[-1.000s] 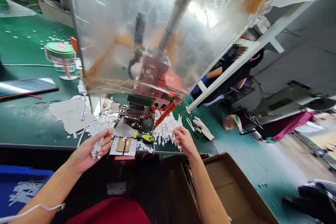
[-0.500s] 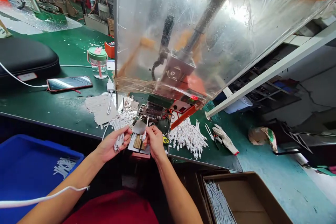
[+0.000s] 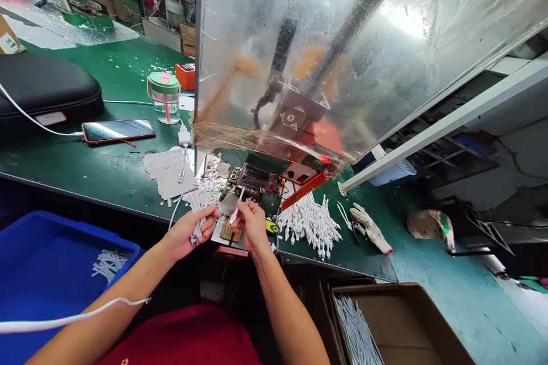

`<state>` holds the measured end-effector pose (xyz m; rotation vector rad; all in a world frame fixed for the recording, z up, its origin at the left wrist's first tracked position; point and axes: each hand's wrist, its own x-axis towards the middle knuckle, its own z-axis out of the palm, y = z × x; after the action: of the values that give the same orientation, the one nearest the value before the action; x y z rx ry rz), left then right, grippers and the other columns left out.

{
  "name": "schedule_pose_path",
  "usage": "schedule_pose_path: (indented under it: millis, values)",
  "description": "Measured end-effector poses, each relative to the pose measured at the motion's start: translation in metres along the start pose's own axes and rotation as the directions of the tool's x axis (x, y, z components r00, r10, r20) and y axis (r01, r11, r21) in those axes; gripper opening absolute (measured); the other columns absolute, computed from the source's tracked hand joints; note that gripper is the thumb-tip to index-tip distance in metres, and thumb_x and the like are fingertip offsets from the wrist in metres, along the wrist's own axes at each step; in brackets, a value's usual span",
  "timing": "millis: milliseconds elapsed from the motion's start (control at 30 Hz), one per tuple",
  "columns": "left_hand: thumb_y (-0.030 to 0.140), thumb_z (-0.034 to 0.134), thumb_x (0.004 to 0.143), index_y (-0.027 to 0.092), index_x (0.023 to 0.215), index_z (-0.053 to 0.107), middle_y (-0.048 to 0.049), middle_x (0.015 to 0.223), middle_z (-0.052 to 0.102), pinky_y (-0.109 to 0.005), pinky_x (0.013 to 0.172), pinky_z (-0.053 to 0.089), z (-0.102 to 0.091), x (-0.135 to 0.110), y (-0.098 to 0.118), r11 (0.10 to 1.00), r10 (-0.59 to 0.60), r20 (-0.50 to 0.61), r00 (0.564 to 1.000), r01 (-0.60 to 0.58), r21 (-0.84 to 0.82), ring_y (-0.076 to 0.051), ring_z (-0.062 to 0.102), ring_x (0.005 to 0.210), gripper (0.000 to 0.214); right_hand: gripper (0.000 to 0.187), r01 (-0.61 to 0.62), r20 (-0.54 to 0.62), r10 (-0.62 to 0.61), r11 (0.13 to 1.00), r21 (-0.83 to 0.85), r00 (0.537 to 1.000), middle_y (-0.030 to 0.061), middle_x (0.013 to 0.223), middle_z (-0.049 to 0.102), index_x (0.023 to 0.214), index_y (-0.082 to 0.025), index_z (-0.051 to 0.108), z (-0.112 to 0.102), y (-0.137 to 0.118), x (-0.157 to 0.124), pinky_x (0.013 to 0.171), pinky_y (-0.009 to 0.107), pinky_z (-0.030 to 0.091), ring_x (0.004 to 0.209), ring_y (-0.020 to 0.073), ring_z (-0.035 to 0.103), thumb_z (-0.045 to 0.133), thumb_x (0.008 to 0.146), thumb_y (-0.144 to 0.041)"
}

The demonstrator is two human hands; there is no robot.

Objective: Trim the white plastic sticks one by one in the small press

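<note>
A bunch of short white cables (image 3: 197, 230) is gripped in my left hand (image 3: 190, 231), fingers curled round it, at the table's front edge. My right hand (image 3: 253, 225) pinches a single white cable (image 3: 234, 215) with a connector at its near end. Its far end points toward a small dark machine (image 3: 254, 178) under the clear plastic shield (image 3: 274, 57); I cannot tell whether they touch. Below the hands lies a wooden block (image 3: 231, 230). To the right, a large pile of white cables (image 3: 310, 222) rests on the green table.
A blue bin (image 3: 25, 274) at left and a cardboard box (image 3: 411, 325) at right both hold cables. A yellow tape measure (image 3: 272, 227), a work glove (image 3: 370, 228), a phone (image 3: 119, 130), a lidded jar (image 3: 165, 100) and cardboard scraps (image 3: 171, 171) lie about. A white post (image 3: 428, 131) slants at right.
The view has shifted slightly, moving the scene a little to the right. In my right hand, the single cable now slants more and shows more of its length. My left hand keeps its bunch.
</note>
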<state>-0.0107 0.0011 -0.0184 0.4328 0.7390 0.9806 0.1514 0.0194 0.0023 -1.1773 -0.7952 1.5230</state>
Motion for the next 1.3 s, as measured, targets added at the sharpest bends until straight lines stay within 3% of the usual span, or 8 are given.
schedule_pose_path:
  millis: [367, 567, 667, 733, 800, 867, 1200, 1300]
  values:
    - [0.043, 0.076, 0.075, 0.010, 0.107, 0.067, 0.0109, 0.043, 0.035, -0.014, 0.032, 0.022, 0.033, 0.017, -0.002, 0.958, 0.085, -0.054, 0.995, -0.067, 0.277, -0.006, 0.030, 0.036, 0.047, 0.039, -0.020, 0.031, 0.022, 0.998, -0.064, 0.999, -0.0044, 0.055, 0.060, 0.072, -0.018, 0.057, -0.002, -0.001, -0.003, 0.035, 0.020, 0.045, 0.036, 0.0089, 0.053, 0.075, 0.069, -0.052]
    - [0.047, 0.075, 0.074, 0.011, 0.101, 0.067, 0.0105, 0.045, 0.035, -0.013, 0.033, 0.022, 0.038, 0.022, 0.000, 0.935, 0.066, -0.088, 0.994, -0.030, 0.354, -0.005, 0.031, 0.038, 0.046, 0.034, 0.092, -0.046, -0.116, 0.931, -0.354, 0.992, -0.0009, 0.068, 0.067, 0.085, -0.018, 0.062, -0.089, -0.026, -0.020, 0.042, 0.021, 0.047, 0.045, 0.0107, 0.059, 0.067, 0.075, -0.050]
    - [0.051, 0.075, 0.073, 0.011, 0.092, 0.067, 0.0103, 0.045, 0.034, -0.013, 0.033, 0.022, 0.039, 0.025, -0.002, 0.923, 0.071, -0.100, 0.992, -0.027, 0.385, -0.005, 0.031, 0.038, 0.044, 0.024, 0.071, -0.275, -0.326, 0.751, -0.657, 0.904, -0.0005, 0.069, 0.065, 0.080, -0.019, 0.061, -0.172, -0.056, -0.020, 0.048, 0.024, 0.046, 0.050, 0.0134, 0.059, 0.058, 0.082, -0.043]
    - [0.053, 0.075, 0.072, 0.012, 0.087, 0.066, 0.0102, 0.045, 0.034, -0.013, 0.033, 0.023, 0.040, 0.027, -0.004, 0.920, 0.085, -0.117, 0.989, -0.033, 0.391, -0.005, 0.031, 0.038, 0.045, 0.016, -0.083, -0.340, -0.501, 0.467, -0.880, 0.796, 0.0013, 0.075, 0.066, 0.080, -0.019, 0.062, -0.223, -0.077, -0.013, 0.061, 0.026, 0.047, 0.065, 0.0157, 0.062, 0.052, 0.085, -0.032]
    - [0.054, 0.076, 0.070, 0.012, 0.084, 0.065, 0.0101, 0.044, 0.035, -0.013, 0.033, 0.023, 0.042, 0.028, -0.005, 0.919, 0.099, -0.148, 0.984, -0.033, 0.394, -0.005, 0.032, 0.038, 0.045, 0.015, -0.230, -0.291, -0.545, 0.180, -0.957, 0.786, 0.0035, 0.083, 0.066, 0.082, -0.019, 0.063, -0.260, -0.092, -0.002, 0.071, 0.027, 0.044, 0.079, 0.0178, 0.062, 0.049, 0.086, -0.023]
    - [0.055, 0.076, 0.069, 0.013, 0.082, 0.065, 0.0100, 0.044, 0.035, -0.013, 0.033, 0.022, 0.043, 0.030, -0.007, 0.914, 0.112, -0.178, 0.978, -0.032, 0.404, -0.005, 0.032, 0.037, 0.046, 0.014, -0.274, -0.257, -0.527, 0.047, -0.961, 0.810, 0.0056, 0.087, 0.065, 0.082, -0.019, 0.063, -0.281, -0.100, 0.011, 0.073, 0.028, 0.040, 0.083, 0.0190, 0.060, 0.050, 0.084, -0.018]
    - [0.046, 0.078, 0.068, 0.017, 0.064, 0.052, 0.0090, 0.045, 0.036, -0.015, 0.036, 0.020, 0.050, 0.028, -0.003, 0.914, 0.117, -0.104, 0.988, -0.066, 0.400, -0.004, 0.030, 0.038, 0.040, 0.012, -0.228, -0.218, -0.553, 0.051, -0.972, 0.804, 0.0040, 0.074, 0.059, 0.069, -0.020, 0.051, -0.282, -0.109, 0.020, 0.069, 0.029, 0.039, 0.074, 0.0186, 0.055, 0.049, 0.079, -0.013]
    - [0.044, 0.076, 0.072, 0.017, 0.062, 0.049, 0.0077, 0.045, 0.039, -0.014, 0.035, 0.019, 0.052, 0.015, -0.002, 0.916, 0.091, -0.052, 0.995, -0.063, 0.396, -0.004, 0.029, 0.038, 0.040, 0.010, -0.120, -0.290, -0.532, 0.331, -0.936, 0.796, 0.0007, 0.066, 0.059, 0.069, -0.021, 0.048, -0.263, -0.109, 0.002, 0.059, 0.027, 0.042, 0.061, 0.0164, 0.055, 0.054, 0.078, -0.021]
